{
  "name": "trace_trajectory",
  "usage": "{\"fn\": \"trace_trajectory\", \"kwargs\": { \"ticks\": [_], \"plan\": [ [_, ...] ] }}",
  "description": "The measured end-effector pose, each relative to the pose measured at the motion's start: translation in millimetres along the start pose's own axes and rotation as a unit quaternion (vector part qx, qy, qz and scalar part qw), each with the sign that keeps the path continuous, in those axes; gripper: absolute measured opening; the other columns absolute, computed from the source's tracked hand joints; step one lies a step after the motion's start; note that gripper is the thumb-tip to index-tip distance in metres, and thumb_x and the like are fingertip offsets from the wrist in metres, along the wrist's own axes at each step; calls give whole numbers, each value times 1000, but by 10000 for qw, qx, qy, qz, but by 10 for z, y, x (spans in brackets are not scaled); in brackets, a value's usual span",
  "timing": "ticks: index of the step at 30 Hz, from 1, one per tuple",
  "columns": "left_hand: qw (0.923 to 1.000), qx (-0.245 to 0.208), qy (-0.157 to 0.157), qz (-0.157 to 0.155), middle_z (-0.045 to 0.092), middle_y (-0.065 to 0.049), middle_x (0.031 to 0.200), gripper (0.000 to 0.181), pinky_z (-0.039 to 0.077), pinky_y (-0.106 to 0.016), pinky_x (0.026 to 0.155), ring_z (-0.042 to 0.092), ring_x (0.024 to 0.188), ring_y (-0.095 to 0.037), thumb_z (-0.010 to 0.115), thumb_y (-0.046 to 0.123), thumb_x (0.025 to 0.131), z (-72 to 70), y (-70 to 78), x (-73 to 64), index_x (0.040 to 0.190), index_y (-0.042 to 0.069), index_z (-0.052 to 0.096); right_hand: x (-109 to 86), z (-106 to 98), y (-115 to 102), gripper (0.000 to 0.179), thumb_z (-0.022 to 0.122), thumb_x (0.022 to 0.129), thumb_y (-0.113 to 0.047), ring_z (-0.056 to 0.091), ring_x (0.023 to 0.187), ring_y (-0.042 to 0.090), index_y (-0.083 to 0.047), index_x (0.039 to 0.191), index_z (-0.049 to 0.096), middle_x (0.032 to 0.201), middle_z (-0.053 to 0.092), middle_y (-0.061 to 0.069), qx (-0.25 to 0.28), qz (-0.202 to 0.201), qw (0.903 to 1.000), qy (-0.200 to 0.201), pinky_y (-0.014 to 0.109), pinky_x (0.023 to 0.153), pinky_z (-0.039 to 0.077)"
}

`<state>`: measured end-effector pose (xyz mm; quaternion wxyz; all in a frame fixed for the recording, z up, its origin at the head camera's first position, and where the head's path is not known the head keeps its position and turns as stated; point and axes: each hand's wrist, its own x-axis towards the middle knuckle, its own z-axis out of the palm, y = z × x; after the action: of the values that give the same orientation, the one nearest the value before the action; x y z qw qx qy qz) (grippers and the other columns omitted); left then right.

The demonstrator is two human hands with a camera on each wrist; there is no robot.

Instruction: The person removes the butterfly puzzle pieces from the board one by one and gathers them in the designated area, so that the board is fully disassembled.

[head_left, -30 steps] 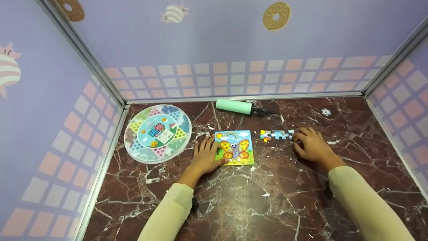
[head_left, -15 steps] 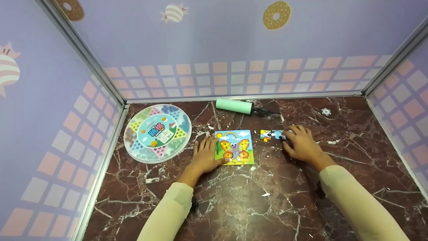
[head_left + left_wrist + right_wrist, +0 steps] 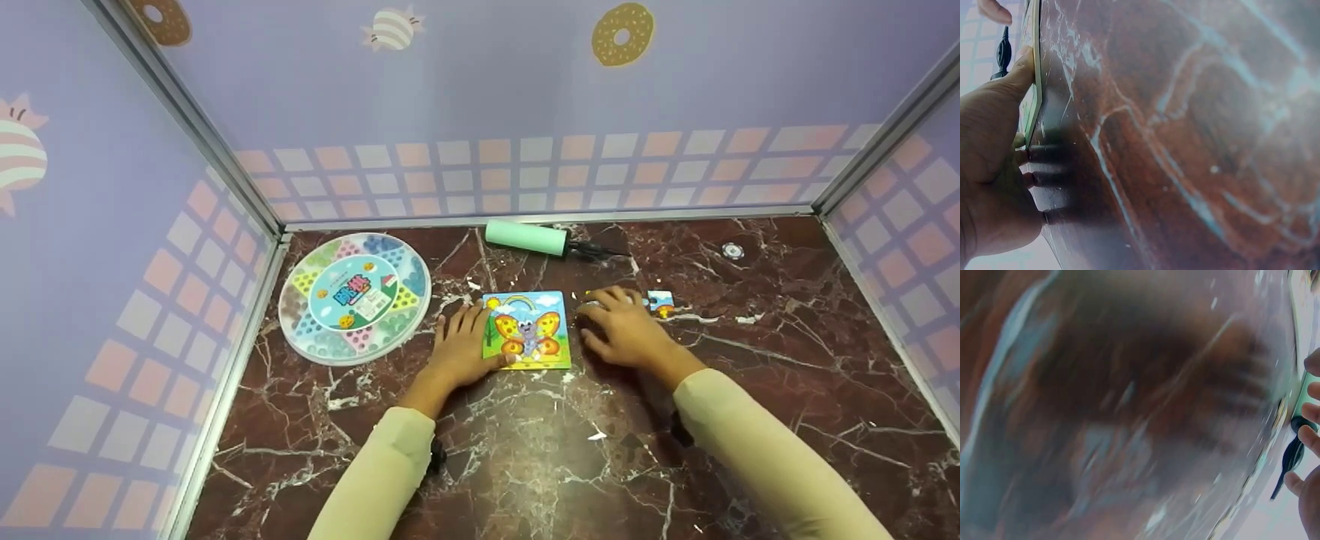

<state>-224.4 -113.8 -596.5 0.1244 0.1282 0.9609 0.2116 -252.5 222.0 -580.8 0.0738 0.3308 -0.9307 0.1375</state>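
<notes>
My left hand [image 3: 459, 352] lies along the left side of a square butterfly picture puzzle [image 3: 529, 330], its thumb over the lower left corner and its fingers extended. The left wrist view has the thumb [image 3: 1023, 66] against the puzzle's edge, with other fingertips down at the table. To the right of the puzzle, my right hand [image 3: 624, 328] reaches over a short row of jigsaw pieces, fingers spread and slightly bent. It hides most of the row; one blue and orange jigsaw piece [image 3: 661, 301] shows beyond its right side. In the right wrist view its fingers [image 3: 1311, 413] are apart.
A round Chinese checkers set [image 3: 352, 300] in a clear case lies left of the puzzle. Behind stands a mint green hand pump [image 3: 526, 238] with a black nozzle, and a small round chip [image 3: 732, 250] sits back right. Printed walls enclose the marbled table [image 3: 525, 450].
My right hand has slid left along the row of jigsaw pieces, uncovering the rightmost piece and covering the left ones. The left hand has stayed on the puzzle.
</notes>
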Motion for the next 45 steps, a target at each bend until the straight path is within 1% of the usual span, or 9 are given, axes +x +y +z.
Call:
{"fn": "trace_trajectory", "kwargs": {
  "ticks": [5,12,18,23,32,36,39,42,45],
  "plan": [
    [10000,82,-25,-40,21,-13,185,104,5,-69,139,13,174,-39,72,65,100,-64,66,-56,176,11,27,131,48,-210,42,74,102,-31,62,132,39,-9,137,75,140,71,15,197,-203,9995,-110,73,113,45],
    [9999,159,-14,-14,25,-16,183,101,9,-70,139,18,172,-41,73,62,101,-104,117,-80,175,8,29,299,149,-465,38,73,107,-37,62,133,35,-14,138,75,141,70,9,376,-240,9986,-289,80,115,44],
    [9994,316,115,84,27,-18,182,102,15,-68,139,23,170,-43,74,63,100,-107,124,-64,173,5,32,416,236,-645,39,73,107,-37,63,131,34,-11,136,75,139,72,10,377,-348,9984,-233,72,113,48],
    [9988,322,271,250,32,-22,178,103,20,-66,138,28,167,-46,77,62,97,-104,127,-68,169,1,37,498,302,-750,41,72,108,-42,64,129,33,-12,135,76,136,73,9,341,-315,9987,-233,71,110,49],
    [9973,413,436,427,38,-26,174,103,27,-66,136,34,163,-47,80,60,95,-103,121,-57,166,-4,40,587,374,-847,37,71,108,-39,64,130,32,-14,135,77,140,72,8,478,-286,9976,-409,72,110,48],
    [9979,347,374,395,35,-25,176,104,27,-65,136,31,165,-47,79,61,96,-79,90,-33,168,-3,38,633,392,-890,33,72,108,-39,64,131,32,-16,132,78,140,72,6,527,-161,9975,-447,75,110,48],
    [9985,297,267,379,31,-25,178,107,22,-66,138,27,167,-47,76,65,97,-49,49,-7,170,-2,35,658,403,-922,36,72,108,-38,63,132,33,-16,137,76,140,71,6,522,-57,9975,-473,77,110,48],
    [9985,325,203,401,28,-25,180,110,18,-67,139,25,168,-47,73,68,97,-34,26,7,171,-1,32,680,424,-953,40,73,107,-39,63,133,34,-17,141,75,140,70,6,406,12,9982,-443,78,109,48],
    [9985,319,200,396,29,-25,180,108,17,-67,139,25,168,-47,73,67,97,-44,32,-5,171,-1,33,707,446,-987,39,73,106,-40,62,131,34,-18,138,76,139,69,6,293,69,9987,-414,76,108,49]
  ]
}}
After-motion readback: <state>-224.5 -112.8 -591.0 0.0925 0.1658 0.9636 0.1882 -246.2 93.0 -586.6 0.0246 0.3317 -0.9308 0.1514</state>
